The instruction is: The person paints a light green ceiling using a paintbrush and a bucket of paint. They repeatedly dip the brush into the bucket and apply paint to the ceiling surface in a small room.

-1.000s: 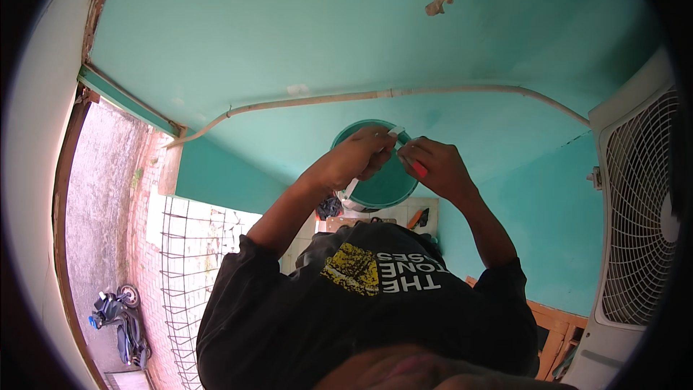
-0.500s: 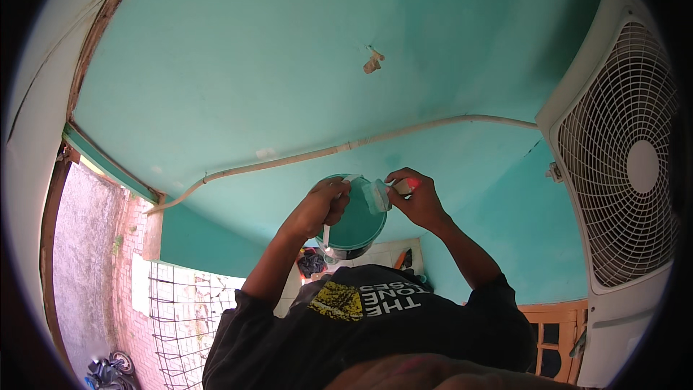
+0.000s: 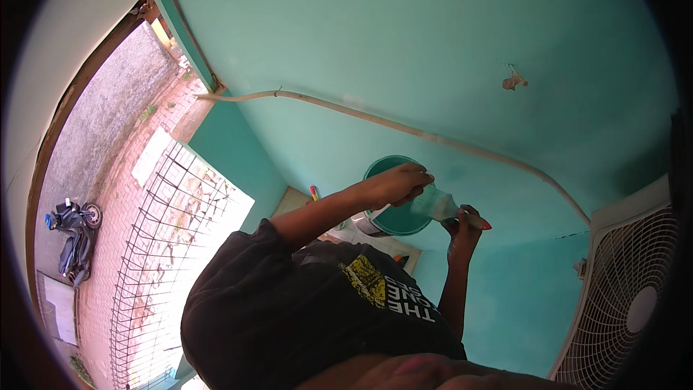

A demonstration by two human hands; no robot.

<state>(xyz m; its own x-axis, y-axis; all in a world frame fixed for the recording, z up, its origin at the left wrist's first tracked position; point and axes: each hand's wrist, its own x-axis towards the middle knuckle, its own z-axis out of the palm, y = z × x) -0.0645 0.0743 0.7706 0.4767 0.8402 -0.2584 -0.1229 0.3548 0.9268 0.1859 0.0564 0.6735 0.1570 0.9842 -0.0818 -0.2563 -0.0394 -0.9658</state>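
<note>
Centre of frame: the left hand (image 3: 395, 184) pinches the pale bristles of a flat paintbrush (image 3: 435, 205) over the round green plastic bucket (image 3: 393, 218), catching drips; the right hand (image 3: 462, 222) is closed around its red handle.

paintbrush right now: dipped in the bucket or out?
Out. The paintbrush sits beside the green bucket rim, bristles in the left hand, red handle in the right hand.

Teal bucket (image 3: 390, 218), red-tipped brush (image 3: 447, 209)
</note>
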